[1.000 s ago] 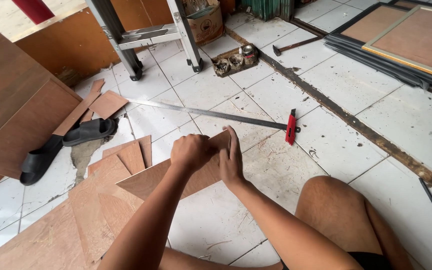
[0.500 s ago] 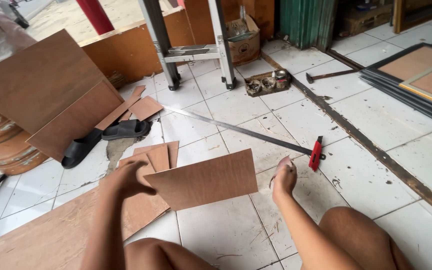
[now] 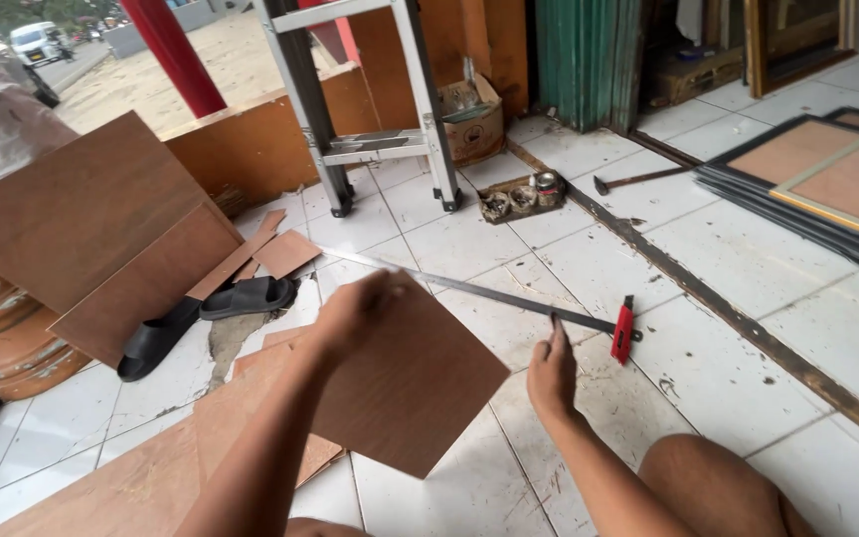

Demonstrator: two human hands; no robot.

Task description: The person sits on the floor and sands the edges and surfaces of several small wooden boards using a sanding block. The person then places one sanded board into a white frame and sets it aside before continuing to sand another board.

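Left hand (image 3: 355,310): clamped on the top corner of the board (image 3: 412,383), lifting it off the floor.
Right hand (image 3: 552,373): fingers loose and apart, tips at the saw (image 3: 479,290) blade, gripping nothing.
Board: thin brown wood-grain sheet, tilted, at 6 o'clock from the ladder (image 3: 370,109).
Saw: long blade, red handle at 3 o'clock of the right hand.
Change: board was flatter and lower; right hand has moved toward the saw.
Floor (image 3: 708,268): dirty white tiles, offcuts, black sandals (image 3: 206,313), stacked frames (image 3: 817,189) at 2 o'clock.
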